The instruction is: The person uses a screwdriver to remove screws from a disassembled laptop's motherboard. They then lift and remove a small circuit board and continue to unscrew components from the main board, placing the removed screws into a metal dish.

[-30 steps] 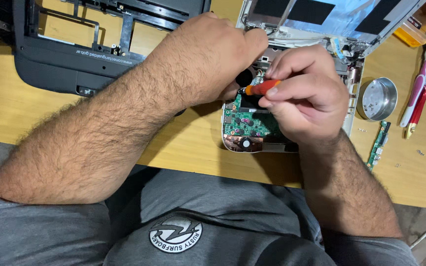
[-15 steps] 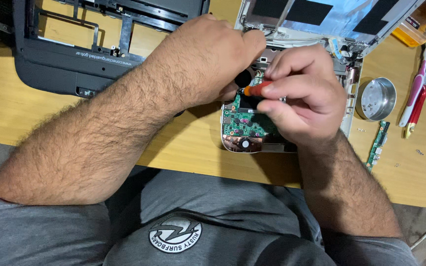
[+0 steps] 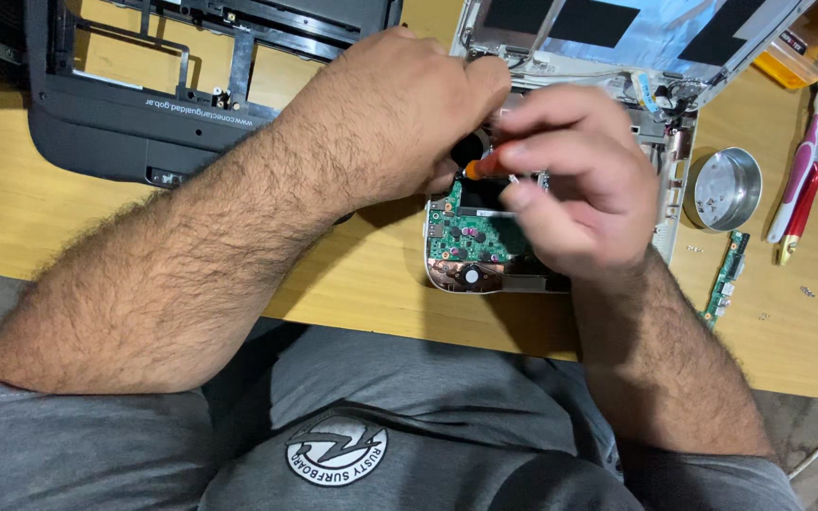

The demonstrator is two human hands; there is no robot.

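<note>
An opened white laptop lies on the wooden table, its green circuit board exposed at the near corner. My right hand pinches an orange-handled screwdriver over the board. My left hand rests curled on the laptop's left edge, just beside the screwdriver tip; what its fingers touch is hidden. The lid with black strips leans open behind.
A black plastic laptop frame lies at the far left. Right of the laptop stand a small round metal tin, a narrow green circuit strip, a red-handled brush and scattered small screws. My lap sits below the table edge.
My right hand has shifted slightly up and its fingers have turned around the screwdriver handle. The left hand stays put.
</note>
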